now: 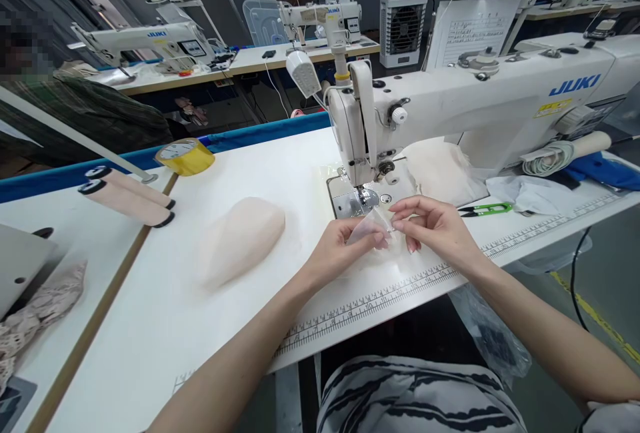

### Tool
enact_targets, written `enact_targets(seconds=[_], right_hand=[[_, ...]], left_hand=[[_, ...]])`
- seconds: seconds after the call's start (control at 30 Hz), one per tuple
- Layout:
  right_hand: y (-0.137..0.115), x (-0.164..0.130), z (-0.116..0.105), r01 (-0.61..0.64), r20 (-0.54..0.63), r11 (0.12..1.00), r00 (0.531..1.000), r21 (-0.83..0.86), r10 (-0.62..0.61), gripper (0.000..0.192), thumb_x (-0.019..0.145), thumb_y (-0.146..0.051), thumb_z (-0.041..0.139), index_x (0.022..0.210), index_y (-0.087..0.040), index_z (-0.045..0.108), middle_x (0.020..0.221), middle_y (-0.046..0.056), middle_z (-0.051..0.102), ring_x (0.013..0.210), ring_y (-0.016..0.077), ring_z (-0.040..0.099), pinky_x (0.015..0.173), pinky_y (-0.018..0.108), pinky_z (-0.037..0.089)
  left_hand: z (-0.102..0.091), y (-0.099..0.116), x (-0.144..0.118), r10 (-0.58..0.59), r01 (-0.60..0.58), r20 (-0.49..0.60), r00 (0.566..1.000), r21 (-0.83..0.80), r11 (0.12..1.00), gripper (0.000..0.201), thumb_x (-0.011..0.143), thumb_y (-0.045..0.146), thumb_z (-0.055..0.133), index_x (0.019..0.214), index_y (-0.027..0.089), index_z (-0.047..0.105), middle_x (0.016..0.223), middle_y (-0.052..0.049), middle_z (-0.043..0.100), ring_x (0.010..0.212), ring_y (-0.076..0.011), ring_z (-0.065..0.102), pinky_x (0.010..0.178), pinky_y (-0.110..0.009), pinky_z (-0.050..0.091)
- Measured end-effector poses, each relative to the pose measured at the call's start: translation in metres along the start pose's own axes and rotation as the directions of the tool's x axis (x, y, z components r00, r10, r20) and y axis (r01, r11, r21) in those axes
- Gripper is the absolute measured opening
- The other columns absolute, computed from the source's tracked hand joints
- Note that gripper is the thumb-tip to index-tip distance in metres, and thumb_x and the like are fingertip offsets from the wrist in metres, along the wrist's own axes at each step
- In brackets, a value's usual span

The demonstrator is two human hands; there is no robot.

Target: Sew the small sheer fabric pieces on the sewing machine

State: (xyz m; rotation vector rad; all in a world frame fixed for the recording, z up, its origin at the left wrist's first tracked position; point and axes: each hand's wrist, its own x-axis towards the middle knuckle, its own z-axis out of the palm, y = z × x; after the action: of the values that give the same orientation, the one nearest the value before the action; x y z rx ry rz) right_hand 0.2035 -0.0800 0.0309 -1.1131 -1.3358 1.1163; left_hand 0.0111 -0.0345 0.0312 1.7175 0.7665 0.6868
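Just in front of the sewing machine's needle area (364, 196), my left hand (345, 246) pinches a small piece of sheer white fabric (373, 225). My right hand (434, 228) is at the fabric's right edge, thumb and forefinger closed together there. Whether the right fingers grip the edge or something finer is too small to make out. A pale pink moulded cup (245, 240) lies on the table left of my hands. Behind my right hand is a stack of pale fabric pieces (443, 170), with green thread snips (486, 209) beside it.
A white JUKI machine head (480, 100) rises over the table. A printed ruler (370, 305) runs along the front edge. Yellow tape (186, 156) and pink thread cones (127, 200) stand left; lace fabric (40, 313) lies at far left. A person's sleeve (85, 113) shows beyond.
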Motion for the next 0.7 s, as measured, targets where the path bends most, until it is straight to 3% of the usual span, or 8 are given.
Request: enact_targets(seconds=[0.17,0.5,0.6,0.7], right_hand=[[0.001,-0.003,0.002,0.039,-0.003,0.999,0.999,-0.003,-0.039,0.027,0.076,-0.03,0.072,0.099,-0.019,0.065,0.077,0.0,0.065,0.047,0.0078,0.055,0.048,0.025,0.05],[0.005,-0.007,0.005,0.194,-0.071,0.965,0.975,-0.178,-0.209,0.018,0.083,-0.023,0.063,0.101,-0.021,0.064,0.095,0.003,0.066,0.063,0.0111,0.062,0.06,0.028,0.053],[0.003,-0.011,0.005,0.327,-0.093,0.897,0.925,-0.297,-0.368,0.014,0.083,-0.016,0.061,0.096,-0.021,0.065,0.094,0.003,0.064,0.066,0.0116,0.061,0.061,0.029,0.052],[0.0,-0.015,0.007,0.496,-0.006,0.754,0.834,-0.43,-0.552,0.017,0.084,-0.012,0.059,0.095,-0.022,0.067,0.091,0.004,0.063,0.077,0.0149,0.062,0.061,0.028,0.052]], left_hand=[[0.001,0.002,0.001,-0.001,0.001,0.003,1.0,-0.012,1.0,0.015,0.082,0.032,0.065,0.08,0.017,0.071,0.077,-0.001,0.068,0.074,-0.0126,0.06,0.072,-0.024,0.046],[0.001,0.001,0.0,0.007,-0.007,0.0,1.0,-0.061,0.998,0.018,0.081,0.033,0.066,0.074,0.017,0.069,0.075,-0.002,0.066,0.074,-0.0124,0.058,0.071,-0.025,0.044],[0.001,0.001,0.0,0.023,-0.024,-0.008,1.0,-0.063,0.998,0.018,0.082,0.033,0.065,0.075,0.017,0.069,0.074,-0.002,0.066,0.074,-0.0132,0.06,0.073,-0.026,0.046],[0.001,0.001,0.0,0.037,-0.037,-0.008,0.999,-0.053,0.998,0.018,0.083,0.033,0.065,0.076,0.017,0.069,0.074,-0.002,0.067,0.073,-0.013,0.06,0.073,-0.027,0.047]])
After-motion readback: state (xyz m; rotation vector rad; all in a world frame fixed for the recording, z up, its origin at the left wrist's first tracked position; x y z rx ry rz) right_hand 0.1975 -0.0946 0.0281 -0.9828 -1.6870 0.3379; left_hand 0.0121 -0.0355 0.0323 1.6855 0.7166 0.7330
